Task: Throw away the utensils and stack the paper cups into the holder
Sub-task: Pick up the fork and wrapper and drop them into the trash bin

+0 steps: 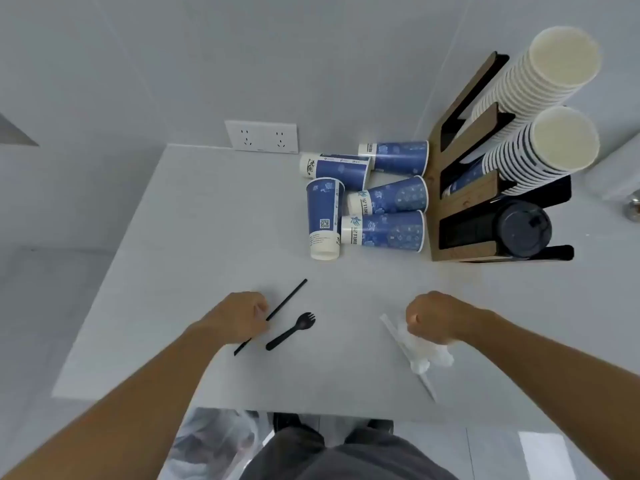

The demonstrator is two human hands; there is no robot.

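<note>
Left hand [239,317] is curled shut on the black straw [273,315], pinched near mid-length; straw ends stick out both sides, far tip toward the cups, near tip toward the table [173,271] edge. Right hand [436,315] is fisted on top of the white wrapped utensils [420,351]; whether they are actually gripped or just pressed cannot be told.

Handling, judged: the straw is very light, thin, stiff enough for a mid-length pinch, likely to roll if released. Black spork [291,330] lies loose just beside the straw, bowl end away from the body; light rigid plastic, best taken by the handle, could be gathered in the same hand. The wrapped set looks soft and crinkly, film probably slippery; a whole-hand bunch grip is suggested over a fingertip pinch.

Five blue paper cups [367,199] lie tipped on their sides in a touching cluster at the far side of the table, just left of the cup holder [436,202]. Blue floral print, white bases, one with a QR code. Light, easily crushed; to be held by the wall near the rim, gently, and nested.

The holder is wood-and-black, already carrying two tall white stacks, a partial blue one and dark lids. A clear plastic bag [214,441], presumably the bin, is seen below the near table edge.
</note>
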